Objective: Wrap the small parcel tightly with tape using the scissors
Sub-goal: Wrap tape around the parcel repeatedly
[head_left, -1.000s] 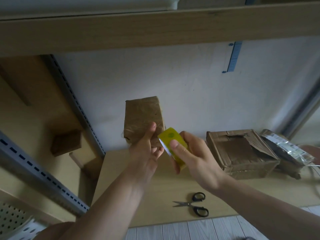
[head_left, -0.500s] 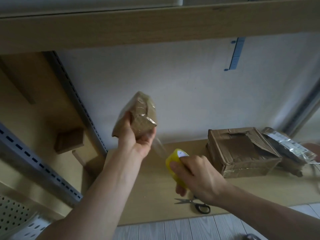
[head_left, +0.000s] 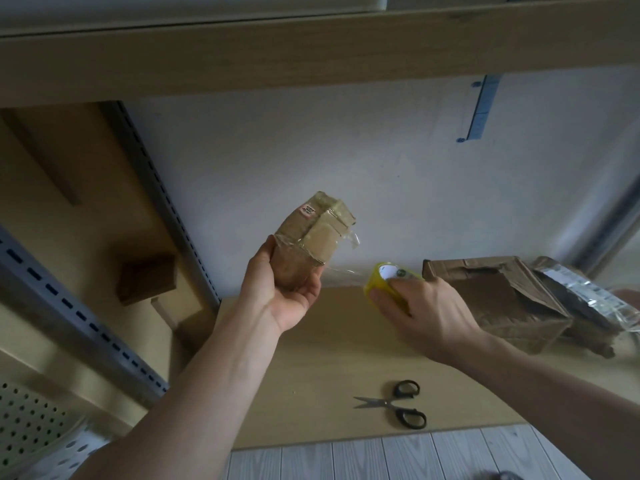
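Wooden shelf board (head_left: 311, 348) against white wall, upper shelf overhead. Left hand (head_left: 284, 292) was raised, palm turned toward camera, thumb and fingers curled round lower end of small parcel (head_left: 311, 240), which was held tilted in air above board. Parcel brown, partly covered in clear tape. Right hand (head_left: 429, 313) was lower and to right, back toward camera, fingers clamped on yellow tape roll (head_left: 381, 284). Clear tape strip (head_left: 341, 271) ran from roll to parcel. Scissors (head_left: 394, 403) lay untouched near board's front edge. Torn cardboard box (head_left: 495, 299) and silver foil bag (head_left: 585, 292) sat at right.
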### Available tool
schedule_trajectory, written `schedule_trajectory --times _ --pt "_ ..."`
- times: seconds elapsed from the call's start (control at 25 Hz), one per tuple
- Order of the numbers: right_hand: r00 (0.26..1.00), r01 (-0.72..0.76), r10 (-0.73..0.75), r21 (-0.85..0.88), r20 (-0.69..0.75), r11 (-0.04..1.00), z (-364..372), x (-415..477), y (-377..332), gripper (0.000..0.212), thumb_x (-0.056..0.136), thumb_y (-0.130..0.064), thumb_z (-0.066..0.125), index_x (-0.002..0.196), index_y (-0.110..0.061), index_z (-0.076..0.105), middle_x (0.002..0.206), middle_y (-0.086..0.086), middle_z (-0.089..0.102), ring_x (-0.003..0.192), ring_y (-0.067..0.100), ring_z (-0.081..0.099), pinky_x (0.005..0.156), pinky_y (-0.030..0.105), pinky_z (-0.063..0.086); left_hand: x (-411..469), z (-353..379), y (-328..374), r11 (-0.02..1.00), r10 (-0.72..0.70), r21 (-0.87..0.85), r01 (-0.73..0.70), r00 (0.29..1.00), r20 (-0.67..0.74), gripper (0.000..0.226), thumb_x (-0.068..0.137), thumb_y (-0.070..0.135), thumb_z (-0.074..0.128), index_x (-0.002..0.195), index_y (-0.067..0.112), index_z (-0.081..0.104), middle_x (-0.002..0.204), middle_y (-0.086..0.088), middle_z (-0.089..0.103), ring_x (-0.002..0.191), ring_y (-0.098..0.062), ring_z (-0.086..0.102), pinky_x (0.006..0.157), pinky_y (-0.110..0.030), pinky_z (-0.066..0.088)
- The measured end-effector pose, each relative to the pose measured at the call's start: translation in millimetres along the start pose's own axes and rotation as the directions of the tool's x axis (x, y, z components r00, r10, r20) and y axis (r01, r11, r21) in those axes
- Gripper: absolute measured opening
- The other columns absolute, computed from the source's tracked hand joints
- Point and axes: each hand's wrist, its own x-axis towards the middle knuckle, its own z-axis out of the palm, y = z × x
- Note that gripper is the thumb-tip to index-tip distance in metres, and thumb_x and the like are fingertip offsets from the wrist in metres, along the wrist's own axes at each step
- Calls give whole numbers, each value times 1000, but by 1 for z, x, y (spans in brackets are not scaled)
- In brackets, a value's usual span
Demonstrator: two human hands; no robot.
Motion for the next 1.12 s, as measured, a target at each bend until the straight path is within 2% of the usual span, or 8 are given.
schedule_trajectory --times 0.16,0.28,0.4,0.56,0.64,0.72,0.84,1.12 --pt "993 114 -115 -27 -19 993 -7 7 9 50 92 -58 39 61 -20 37 47 -7 27 44 18 33 43 26 22 -4 1 -5 999 -23 27 22 998 54 47 94 45 51 119 8 67 116 -16 71 66 -23 67 57 -23 38" --pt "963 270 -270 -17 10 963 -20 16 25 39 92 -54 47 64 -33 30 53 -12 31 51 20 41 47 30 38 -6 0 -7 998 -60 21 58 991 120 40 93 41 50 105 7 67 87 -15 72 61 -21 66 54 -22 38" --pt "928 371 -369 -32 50 928 -35 26 40 35 94 -51 48 70 -30 36 63 -2 45 64 29 53 56 40 49 -9 -2 -11 990 -128 78 115 972 197 34 88 36 53 104 7 64 81 -13 66 60 -20 58 47 -20 40" --pt "967 246 -253 -356 27 902 -50 38 63 57 93 -66 28 82 -22 62 112 5 66 72 29 65 76 36 48 -6 -8 -4 993 -115 55 105 962 249 34 83 32 53 111 12 55 81 -10 56 65 -16 47 43 -22 41" --pt "996 88 -91 -412 14 907 -63 38 80 75 93 -75 18 93 -20 69 87 3 68 60 24 58 80 34 40 -5 -15 5 994 -109 54 99 964 241 41 80 33 55 114 12 53 83 -9 56 67 -15 48 43 -22 42" --pt "998 42 -25 -283 65 958 -70 39 85 69 93 -71 31 95 -13 68 70 5 67 63 26 61 73 31 37 -7 -22 8 989 -140 78 124 962 236 43 77 35 58 112 9 55 85 -9 56 66 -15 52 43 -21 44" --pt "997 69 -60 -206 47 976 -64 45 83 36 97 -45 57 109 -11 64 89 8 75 89 36 68 70 29 34 -7 -22 -1 969 -241 121 216 934 264 37 80 37 56 101 6 56 80 -7 53 59 -16 54 43 -21 45" --pt "985 144 -167 -307 -51 941 -67 51 91 62 93 -66 36 105 -11 63 91 11 73 75 36 65 74 33 36 -9 -26 -5 946 -319 145 289 905 281 43 83 42 54 103 4 57 79 -8 54 57 -18 59 46 -24 51"
